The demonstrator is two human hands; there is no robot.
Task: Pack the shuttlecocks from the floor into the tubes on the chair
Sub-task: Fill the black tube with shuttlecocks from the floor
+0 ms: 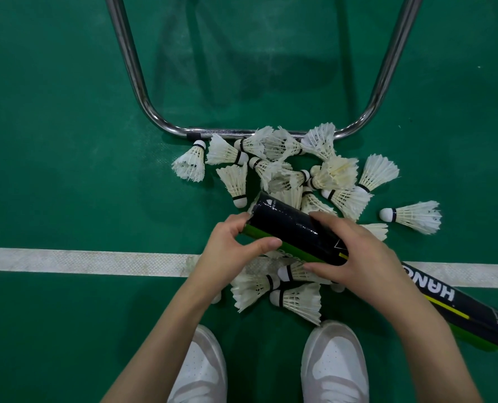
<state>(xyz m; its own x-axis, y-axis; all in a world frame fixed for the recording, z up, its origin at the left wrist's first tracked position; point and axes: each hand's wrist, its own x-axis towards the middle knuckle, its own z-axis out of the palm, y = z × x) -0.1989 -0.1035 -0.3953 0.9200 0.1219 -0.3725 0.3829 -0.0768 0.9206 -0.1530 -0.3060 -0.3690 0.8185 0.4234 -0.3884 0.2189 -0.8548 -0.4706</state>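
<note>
Two white sneakers [333, 365] stand at the bottom of the view on the green court floor [53, 170], toes pointing toward the pile. Just above them both forearms reach forward to a long black shuttlecock tube [288, 228] with green and yellow stripes and white lettering, held level and slanting from its far end near the left hand down to its near end at the lower right. The left hand [230, 248] grips the far end, thumb laid along the near side and fingers curled around the rim; whether a cap sits there I cannot tell. The right hand [355, 254] wraps the tube's middle from above, its fingers [323, 221] curled over the top and the thumb underneath. Under and beyond the tube the white feather shuttlecocks [285, 170] lie scattered in a loose heap, a few close to the shoes beside the white court line [82, 258], most farther out, one lone shuttlecock [413, 216] off to the right. Farthest away, the chrome chair frame [134, 71] rests on the floor, its base bar touching the heap's far edge; the seat is out of view. By my reading the packing itself has hardly begun: the tube is being readied at its far end while all visible shuttlecocks stay on the floor. Next, one hand likely has to free itself, pick a shuttlecock and feed it cork-first into the open mouth.
</note>
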